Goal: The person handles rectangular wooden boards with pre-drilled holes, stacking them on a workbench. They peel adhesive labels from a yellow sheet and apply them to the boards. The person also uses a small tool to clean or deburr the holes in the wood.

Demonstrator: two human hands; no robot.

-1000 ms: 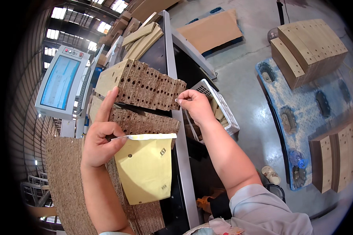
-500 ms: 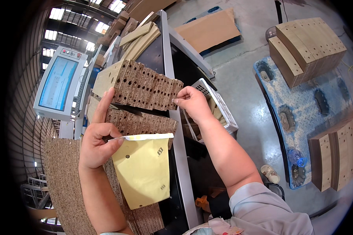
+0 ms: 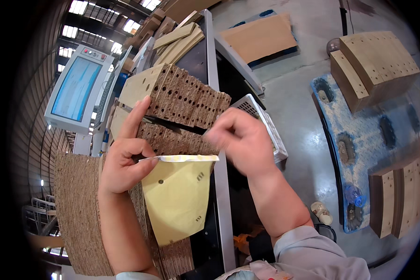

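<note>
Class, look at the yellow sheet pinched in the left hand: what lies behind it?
Behind the yellow sheet, pinched by the left hand, perforated brown panels stand stacked on edge. Their drilled edges show above the sheet; their lower parts are covered. The right hand is at the stack's right end.

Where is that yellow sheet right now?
In the head view, the yellow sheet hangs low and left of centre, pinched at its top edge by the left hand, just below the stack of drilled wooden panels.

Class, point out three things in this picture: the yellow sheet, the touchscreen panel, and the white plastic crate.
yellow sheet [image 3: 179, 198]: head view, middle of its flat face.
touchscreen panel [image 3: 76, 88]: head view, centre of the blue screen.
white plastic crate [image 3: 266, 126]: head view, its perforated rim.
</note>
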